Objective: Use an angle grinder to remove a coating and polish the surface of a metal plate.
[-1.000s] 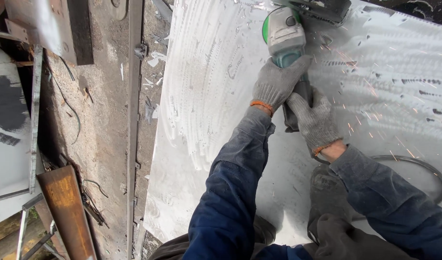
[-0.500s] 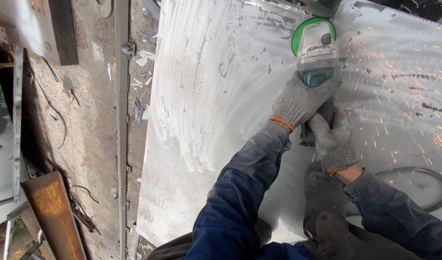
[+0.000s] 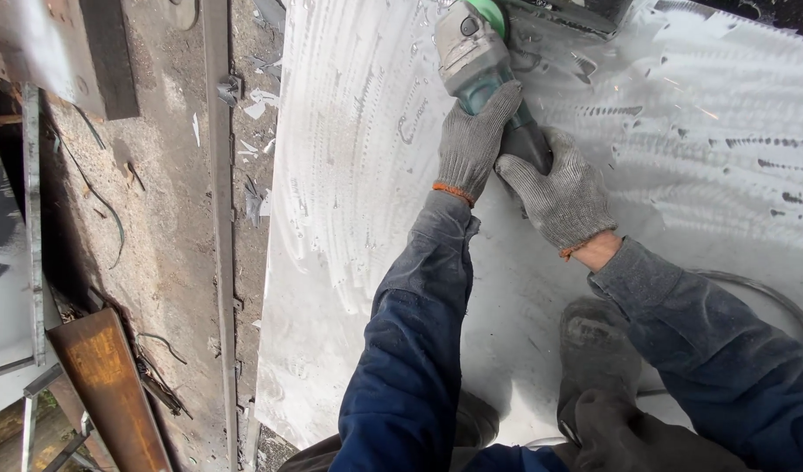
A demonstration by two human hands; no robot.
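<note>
Both gloved hands wrap the grinder, which sits at the far edge of the metal sheet: the left hand closes round the front of its body, the right hand grips the rear handle just behind. To grind well here, it seems best to keep both grips firm, hold the disc at a shallow tilt, and sweep in even overlapping passes. The cable loops to the right of the right forearm; it should stay behind the tool. A boot stands on the sheet.

Soft even daylight, sharp, slight edge distortion
</note>
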